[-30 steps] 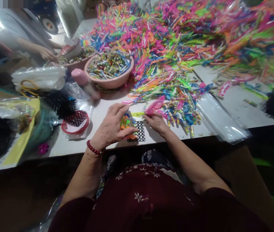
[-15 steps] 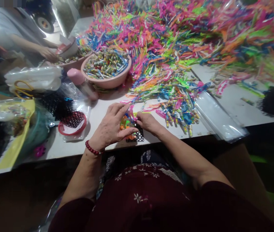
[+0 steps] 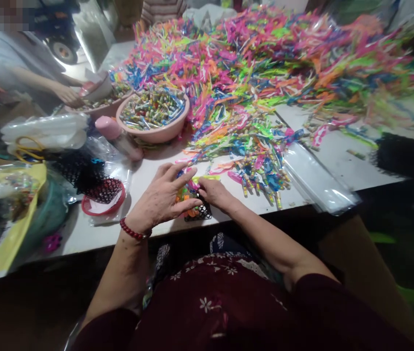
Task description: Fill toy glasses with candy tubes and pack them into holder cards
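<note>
My left hand [image 3: 158, 200] lies near the table's front edge, fingers above and thumb below a small cluster of colourful plastic pieces [image 3: 187, 195]. The cluster sits on a black grid tray [image 3: 203, 213], mostly covered by both hands. My right hand [image 3: 214, 192] meets it from the right, fingertips pinched on a pink piece [image 3: 193, 185] at the cluster's top. A red bead bracelet is on my left wrist.
A huge heap of coloured plastic strips [image 3: 265, 63] fills the table's far half. A pink bowl [image 3: 152, 135] of small rolls, a pink bottle [image 3: 114, 130], a red mesh basket [image 3: 101, 207] and clear bags [image 3: 316, 180] lie around. Another person's hand [image 3: 64, 92] works at a second bowl, far left.
My right hand brought a pink piece from the right to the cluster under my left hand. The view shifted, so everything sits slightly further left and lower.
</note>
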Motion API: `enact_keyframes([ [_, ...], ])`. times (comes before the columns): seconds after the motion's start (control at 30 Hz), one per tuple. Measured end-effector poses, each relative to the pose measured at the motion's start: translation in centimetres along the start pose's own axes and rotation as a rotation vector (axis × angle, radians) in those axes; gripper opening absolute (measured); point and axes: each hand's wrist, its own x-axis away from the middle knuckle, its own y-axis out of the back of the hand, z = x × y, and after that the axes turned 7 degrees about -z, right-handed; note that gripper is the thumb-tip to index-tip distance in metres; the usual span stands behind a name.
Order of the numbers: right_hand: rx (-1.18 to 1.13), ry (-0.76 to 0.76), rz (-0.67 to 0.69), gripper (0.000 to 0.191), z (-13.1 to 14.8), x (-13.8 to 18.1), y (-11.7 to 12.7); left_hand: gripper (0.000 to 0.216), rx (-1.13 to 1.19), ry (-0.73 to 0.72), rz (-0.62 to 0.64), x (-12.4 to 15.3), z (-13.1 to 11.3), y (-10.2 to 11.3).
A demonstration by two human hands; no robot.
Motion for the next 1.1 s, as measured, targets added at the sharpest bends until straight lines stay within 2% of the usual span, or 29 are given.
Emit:
enact_keyframes([
  [0.1, -0.121, -0.033, -0.085, 0.028, -0.9, 0.1, 0.1, 0.074, -0.024, 0.029, -0.005, 0.3, 0.0, 0.2],
  [0.2, -0.048, -0.033, -0.196, 0.039, -1.6, -0.6, 0.0, 0.075, -0.006, 0.039, -0.035, 0.8, 0.0, 0.3],
  [0.33, 0.169, 0.012, -0.030, 0.038, -1.4, -1.9, 0.1, 0.074, -0.002, 0.073, -0.034, 1.4, -0.2, 0.6],
  [0.4, 0.263, 0.004, 0.006, 0.033, -1.4, -2.0, 0.5, 0.072, -0.010, 0.081, -0.037, 1.7, -0.2, 0.8],
  [0.5, 0.301, -0.001, -0.100, 0.028, -2.3, -1.7, 1.8, 0.071, -0.016, 0.078, -0.045, 1.9, -0.3, 0.9],
  [0.63, 0.162, 0.115, -0.293, 0.041, -5.0, -1.5, 4.0, 0.073, -0.018, 0.075, -0.042, 1.7, -0.3, 0.6],
  [0.77, 0.097, 0.191, -0.303, 0.036, -7.5, -2.0, 6.3, 0.071, -0.009, 0.063, -0.046, 1.3, -0.3, 0.1],
  [0.87, 0.130, 0.153, -0.221, 0.028, -8.3, -2.8, 8.3, 0.073, -0.005, 0.050, -0.065, 1.2, -0.3, -0.1],
  [0.97, 0.296, 0.042, -0.199, 0.034, -7.6, -3.3, 9.6, 0.074, -0.011, 0.043, -0.085, 1.2, -0.2, -0.3],
  [1.03, 0.445, -0.046, -0.253, 0.036, -6.5, -3.2, 9.4, 0.075, -0.014, 0.040, -0.092, 1.2, -0.1, -0.4],
  [1.1, 0.520, -0.104, -0.276, 0.029, -5.2, -2.7, 8.2, 0.076, -0.016, 0.031, -0.102, 1.1, -0.1, -0.5],
])
